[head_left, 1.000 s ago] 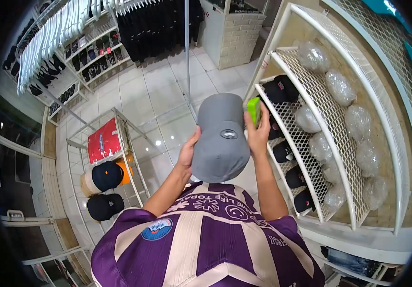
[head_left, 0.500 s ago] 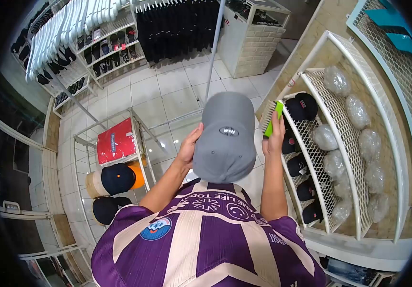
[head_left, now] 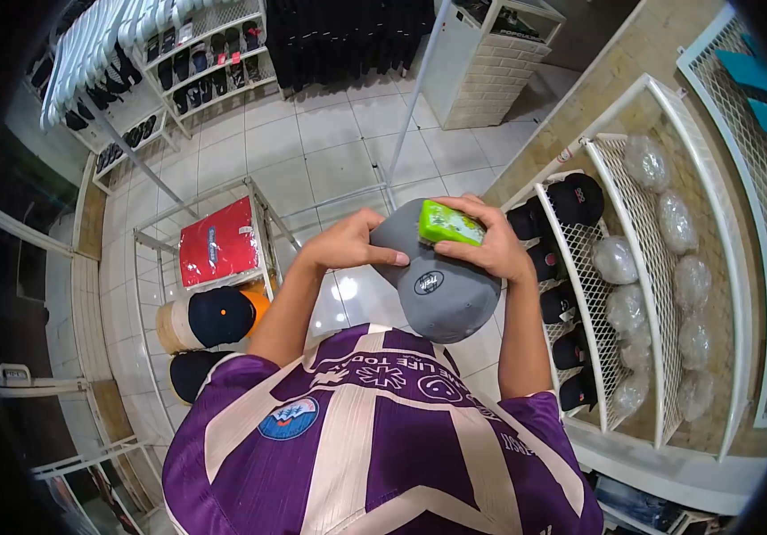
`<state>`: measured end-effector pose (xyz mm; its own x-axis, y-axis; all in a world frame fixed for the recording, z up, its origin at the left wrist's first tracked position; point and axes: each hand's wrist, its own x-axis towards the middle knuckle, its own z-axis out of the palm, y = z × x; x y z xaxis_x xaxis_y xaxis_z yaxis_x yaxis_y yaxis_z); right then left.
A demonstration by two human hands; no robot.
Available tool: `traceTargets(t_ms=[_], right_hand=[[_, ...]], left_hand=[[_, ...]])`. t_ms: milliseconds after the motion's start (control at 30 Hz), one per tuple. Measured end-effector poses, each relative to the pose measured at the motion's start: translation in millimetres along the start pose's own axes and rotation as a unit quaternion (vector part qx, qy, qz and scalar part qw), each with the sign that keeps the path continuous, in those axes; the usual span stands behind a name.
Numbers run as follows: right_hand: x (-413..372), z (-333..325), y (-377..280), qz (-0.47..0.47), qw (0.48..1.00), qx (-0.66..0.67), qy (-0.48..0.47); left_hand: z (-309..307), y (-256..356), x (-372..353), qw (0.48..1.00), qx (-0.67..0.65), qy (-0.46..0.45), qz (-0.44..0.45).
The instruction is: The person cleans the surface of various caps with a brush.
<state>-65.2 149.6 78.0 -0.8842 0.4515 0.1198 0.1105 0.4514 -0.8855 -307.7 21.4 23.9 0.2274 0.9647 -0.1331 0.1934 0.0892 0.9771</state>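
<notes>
Head view shows left hand (head_left: 345,242) pinching a gray baseball cap (head_left: 451,305), right hand (head_left: 499,245) gripping a green brush (head_left: 447,224) against its brim (head_left: 396,230).

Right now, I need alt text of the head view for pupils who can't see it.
The left hand holds a grey cap by its brim; the right hand holds a green brush over it. Dark caps line white shelves at right.

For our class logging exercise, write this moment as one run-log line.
left hand: holds grey fabric cap by brim | right hand: holds bright-green rectangular brush over brim | bristles: hidden
</notes>
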Motion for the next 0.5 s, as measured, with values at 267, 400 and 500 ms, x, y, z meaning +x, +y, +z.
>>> traceTargets(t_ms=[267, 400, 500], right_hand=[[10.2, 34.2, 1.6, -0.05, 0.97, -0.157, 0.18], [-2.0, 46.6, 4.4, -0.077, 0.974, -0.137, 0.163], [-1.9, 56.7, 0.6, -0.108, 0.974, -0.144, 0.134]], left_hand=[[19.2, -12.0, -9.8, 0.997, -0.022, 0.061, 0.043], [36.8, -9.9, -5.9, 0.992, -0.104, 0.061, 0.042], [36.9, -14.5, -4.2, 0.99, -0.079, 0.059, 0.103]])
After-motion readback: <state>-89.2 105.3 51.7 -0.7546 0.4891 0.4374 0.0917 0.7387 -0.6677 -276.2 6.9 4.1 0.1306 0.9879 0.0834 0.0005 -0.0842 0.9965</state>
